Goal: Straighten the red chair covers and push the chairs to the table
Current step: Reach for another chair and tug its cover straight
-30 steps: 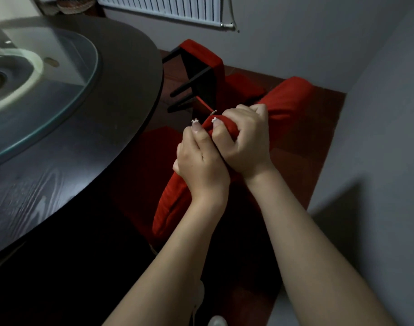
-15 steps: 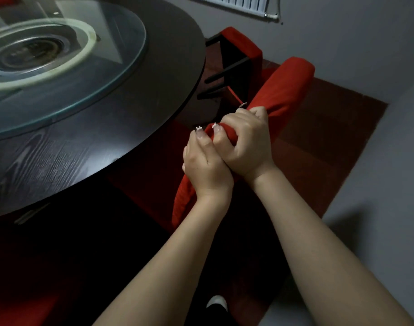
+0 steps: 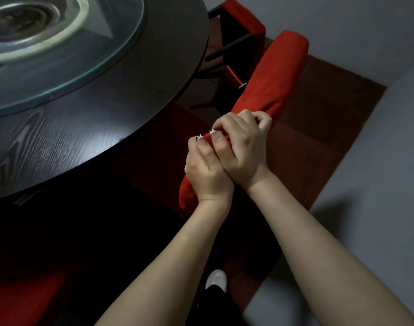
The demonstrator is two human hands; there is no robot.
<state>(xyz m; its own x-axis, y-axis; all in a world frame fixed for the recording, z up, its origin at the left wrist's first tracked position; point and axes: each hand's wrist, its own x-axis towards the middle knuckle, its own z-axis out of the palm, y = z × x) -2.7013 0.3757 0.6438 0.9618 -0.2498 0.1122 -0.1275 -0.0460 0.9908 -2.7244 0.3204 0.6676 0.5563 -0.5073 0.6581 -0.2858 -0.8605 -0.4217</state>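
Observation:
A red chair cover [image 3: 274, 76] wraps the top rail of a chair back that runs diagonally just right of the round dark wooden table [image 3: 88, 114]. My left hand [image 3: 207, 168] and my right hand [image 3: 242, 147] sit side by side on the middle of that rail, both closed on the red fabric, thumbs pressed on top. The chair's seat lies in shadow under the table edge. A second dark-framed chair with a red cover [image 3: 243, 15] stands farther back, close to the table.
A glass turntable [image 3: 60, 43] sits on the table. Grey walls [image 3: 377, 184] close in on the right and behind. Dark red carpet [image 3: 318, 128] covers the floor. A white shoe [image 3: 216, 278] shows below my arms, and another red seat [image 3: 20, 300] at lower left.
The view has swung left and down, bringing more of the table in. Both hands keep their grip on the cover, and the chair back now lies nearer the table edge.

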